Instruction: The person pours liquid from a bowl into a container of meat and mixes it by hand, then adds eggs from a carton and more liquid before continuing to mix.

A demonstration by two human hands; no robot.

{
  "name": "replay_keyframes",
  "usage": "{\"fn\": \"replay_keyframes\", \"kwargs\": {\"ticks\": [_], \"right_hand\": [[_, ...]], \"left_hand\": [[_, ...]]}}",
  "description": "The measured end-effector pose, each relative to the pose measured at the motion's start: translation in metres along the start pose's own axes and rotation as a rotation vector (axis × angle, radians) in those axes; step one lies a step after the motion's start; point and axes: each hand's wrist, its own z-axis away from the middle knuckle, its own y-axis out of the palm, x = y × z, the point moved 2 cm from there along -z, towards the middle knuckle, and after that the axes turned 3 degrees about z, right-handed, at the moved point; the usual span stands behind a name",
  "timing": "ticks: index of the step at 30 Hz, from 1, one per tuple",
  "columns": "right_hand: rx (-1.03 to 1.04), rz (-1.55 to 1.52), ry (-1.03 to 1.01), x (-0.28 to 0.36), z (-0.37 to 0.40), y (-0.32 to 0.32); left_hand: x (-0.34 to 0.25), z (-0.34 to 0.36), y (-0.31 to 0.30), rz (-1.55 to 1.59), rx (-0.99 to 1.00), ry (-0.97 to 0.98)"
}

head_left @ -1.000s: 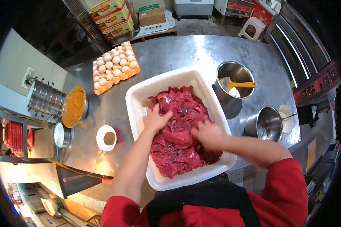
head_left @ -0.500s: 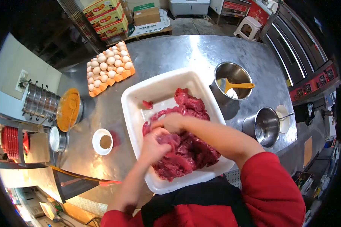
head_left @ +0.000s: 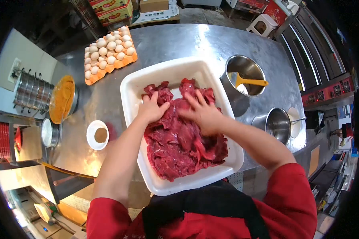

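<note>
A heap of raw red meat pieces (head_left: 175,145) fills much of a white rectangular tub (head_left: 132,75) on the steel table. My left hand (head_left: 152,109) lies on the upper left of the heap, its fingers spread and touching the meat. On the upper right of the heap, my right hand (head_left: 205,115) presses down with fingers stretched apart. Neither hand is closed round a piece. Some of the tub's pale floor shows between two clumps of meat near its far wall.
Left of the tub stand a white bowl of brown powder (head_left: 101,135), a basin of orange-brown sauce (head_left: 64,99) and a tray of eggs (head_left: 107,51). To the right are a steel pot (head_left: 247,67) with a yellow-handled brush (head_left: 251,82) and another steel pot (head_left: 278,126).
My hands have moved apart from the middle of the heap and opened flat on it. Meat now covers more of the tub's far left. The view has shifted slightly.
</note>
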Motion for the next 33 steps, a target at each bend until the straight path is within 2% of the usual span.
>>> {"fn": "replay_keyframes", "kwargs": {"ticks": [2,3,4,5,6,7,8,10,11,12,14,16,17,18,19,20,21,22,24,25,27,28,29,30,31,32,33], "right_hand": [[-0.105,-0.215,0.144,-0.023,-0.039,0.015],[-0.099,-0.291,0.251,-0.026,-0.054,0.016],[-0.098,-0.364,0.357,-0.029,-0.064,0.015],[-0.115,-0.368,0.357,-0.028,-0.067,0.016],[-0.042,-0.401,0.42,-0.028,-0.068,0.02],[0.034,-0.431,0.481,-0.027,-0.067,0.02],[0.023,-0.515,0.468,-0.02,-0.057,0.02],[0.044,-1.109,0.324,-0.005,-0.037,0.042],[0.008,-1.114,0.295,0.007,-0.03,0.052],[-0.036,-1.247,0.275,0.013,-0.028,0.073],[-0.047,-1.637,0.192,0.032,0.001,0.029],[-0.172,-1.543,0.122,0.028,0.006,0.009],[-0.204,-1.631,0.046,0.029,0.011,-0.018],[-0.272,-1.531,-0.01,0.027,0.014,-0.041],[-0.43,-1.339,0.034,0.023,0.013,-0.059],[-0.44,-1.291,0.139,0.021,0.011,-0.073],[-0.553,-1.18,0.151,0.021,0.016,-0.094],[-0.566,-1.18,0.153,0.02,0.016,-0.109],[-0.737,-1.052,0.101,0.019,0.019,-0.136],[-0.781,-1.113,0.108,0.023,0.021,-0.144],[-0.816,-1.089,0.095,0.007,0.001,-0.109],[-0.847,-1.068,0.081,0.001,-0.006,-0.098],[-0.77,-0.771,0.09,0.005,0.01,-0.092],[-0.663,-0.746,0.048,0.002,0.01,-0.051],[-0.314,-0.617,0.198,-0.003,0.021,-0.018],[-0.033,-0.579,0.461,0.012,0.046,-0.016],[-0.049,-0.7,0.459,0.009,0.061,0.017]], "left_hand": [[0.005,0.015,0.015,0.254,0.298,-0.015],[0.007,0.029,0.019,0.376,0.358,-0.071],[0.008,0.042,0.024,0.497,0.412,-0.122],[0.013,0.051,0.036,0.674,0.399,-0.226],[0.016,0.058,0.048,0.852,0.385,-0.326],[-0.01,0.082,0.026,1.05,0.411,-0.399],[-0.053,0.114,-0.016,1.112,0.383,-0.501],[-0.027,0.109,0.034,1.437,0.289,-0.423],[-0.027,0.115,0.036,1.443,0.29,-0.422],[-0.031,0.123,0.033,1.559,0.282,-0.401],[-0.038,0.133,0.021,1.67,0.278,-0.385],[-0.047,0.14,-0.002,1.729,0.268,-0.241],[-0.055,0.139,-0.021,1.734,0.224,-0.185],[-0.064,0.14,-0.042,1.683,0.17,-0.07],[-0.074,0.139,-0.064,1.653,0.124,0.042],[-0.081,0.14,-0.085,1.557,0.101,0.09],[-0.085,0.139,-0.102,1.453,0.039,0.136],[-0.094,0.143,-0.123,1.353,0.014,0.137],[-0.108,0.142,-0.143,1.343,-0.126,0.239],[-0.111,0.143,-0.143,1.343,-0.126,0.247],[-0.118,0.145,-0.138,1.311,-0.1,0.234],[-0.109,0.141,-0.118,1.166,-0.111,0.229],[-0.097,0.141,-0.096,0.834,-0.177,0.311],[-0.083,0.146,-0.072,0.496,-0.238,0.383],[-0.067,0.154,-0.05,0.451,-0.231,0.3],[-0.05,0.163,-0.028,0.406,-0.231,0.221],[-0.024,0.174,-0.001,0.556,-0.168,0.154]]}}
